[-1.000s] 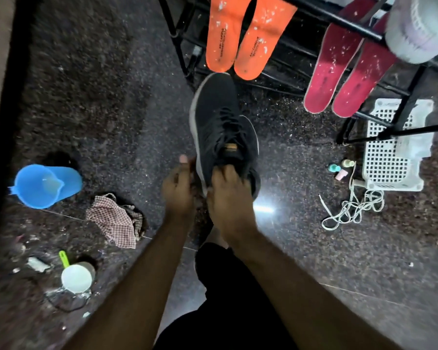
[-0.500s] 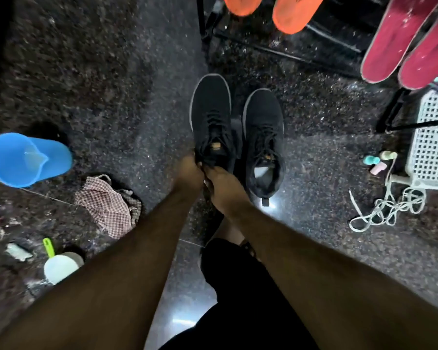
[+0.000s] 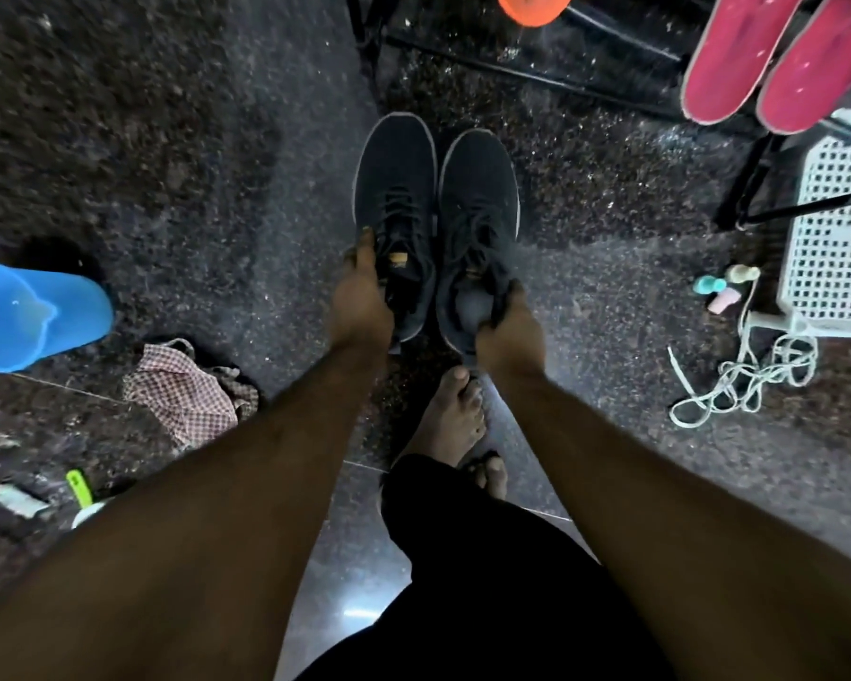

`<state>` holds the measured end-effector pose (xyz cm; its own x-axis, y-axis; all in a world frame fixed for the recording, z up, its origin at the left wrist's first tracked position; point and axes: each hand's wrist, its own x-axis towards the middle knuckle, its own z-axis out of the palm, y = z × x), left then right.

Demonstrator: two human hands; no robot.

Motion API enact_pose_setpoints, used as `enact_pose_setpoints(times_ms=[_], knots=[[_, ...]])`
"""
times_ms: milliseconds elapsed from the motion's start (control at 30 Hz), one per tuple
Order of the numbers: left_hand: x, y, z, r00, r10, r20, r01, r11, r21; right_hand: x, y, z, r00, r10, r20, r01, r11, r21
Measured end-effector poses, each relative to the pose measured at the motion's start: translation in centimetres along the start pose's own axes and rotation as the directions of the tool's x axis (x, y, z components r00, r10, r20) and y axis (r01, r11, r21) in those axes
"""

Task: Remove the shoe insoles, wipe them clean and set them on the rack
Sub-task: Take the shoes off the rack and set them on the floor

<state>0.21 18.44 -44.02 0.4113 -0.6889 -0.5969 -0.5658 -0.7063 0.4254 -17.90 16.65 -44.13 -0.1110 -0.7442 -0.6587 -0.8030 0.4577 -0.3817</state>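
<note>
We saw two dark knit shoes side by side on the speckled polished stone floor (image 3: 217,199), toes toward the rack. Left hand (image 3: 359,302) gripped the collar of the left shoe (image 3: 396,189), thumb along its outer edge, other fingers tucked behind the opening and hidden. Right hand (image 3: 509,326) gripped the heel of the right shoe (image 3: 480,199), fingers curled over the rim. A grey patch showed inside that opening; we couldn't tell if it was the insole or the lining. Both shoes had pale rims around the sole; laces were blurred.

The black tube rack (image 3: 512,73) stood beyond the toes, mostly cut off at the top edge. Only the rounded orange insole tip (image 3: 534,7) showed; the two red insoles (image 3: 777,56) hung at top right, speckled, upper ends cropped.

On the left: a blue plastic jug (image 3: 30,317) on its side, partly out of frame, and a crumpled checked cloth (image 3: 188,390). On the right: a white perforated basket (image 3: 836,238), cropped, and a tangled white cord (image 3: 743,380). A bare foot (image 3: 453,415) was just behind the heels.
</note>
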Motion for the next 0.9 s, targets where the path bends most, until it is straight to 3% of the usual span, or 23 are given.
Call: enact_pose_setpoints(times_ms=[167, 267, 533, 700, 800, 900], knots=[[0.5, 0.3, -1.3, 0.999, -0.028, -0.041, 0.033, 0.992, 0.125, 0.8, -2.5, 0.6, 0.995, 0.039, 0.092, -0.043, 0.998, 0.041], [-1.5, 3.0, -2.8, 0.995, 0.017, -0.100, 0.002, 0.982, 0.187, -0.2, -4.3, -1.3, 0.997, 0.052, 0.050, -0.055, 0.997, 0.061], [-10.5, 19.1, -9.3, 0.941, 0.319, -0.111, -0.306, 0.944, 0.122, -7.2, -9.6, -16.4, 0.990, 0.026, -0.138, 0.004, 0.977, 0.215], [-16.5, 31.6, -13.3, 0.812, 0.546, -0.205, -0.553, 0.833, 0.025, -11.1, -12.2, -28.7, 0.910, -0.049, -0.411, 0.200, 0.921, 0.333], [-18.1, 37.7, -15.1, 0.685, 0.682, -0.256, -0.698, 0.715, 0.035, -11.9, -12.9, -34.7, 0.783, -0.071, -0.617, 0.333, 0.887, 0.320], [-17.9, 41.7, -15.6, 0.530, 0.814, -0.238, -0.804, 0.571, 0.163, -11.1, -12.4, -38.8, 0.642, -0.076, -0.763, 0.396, 0.885, 0.245]])
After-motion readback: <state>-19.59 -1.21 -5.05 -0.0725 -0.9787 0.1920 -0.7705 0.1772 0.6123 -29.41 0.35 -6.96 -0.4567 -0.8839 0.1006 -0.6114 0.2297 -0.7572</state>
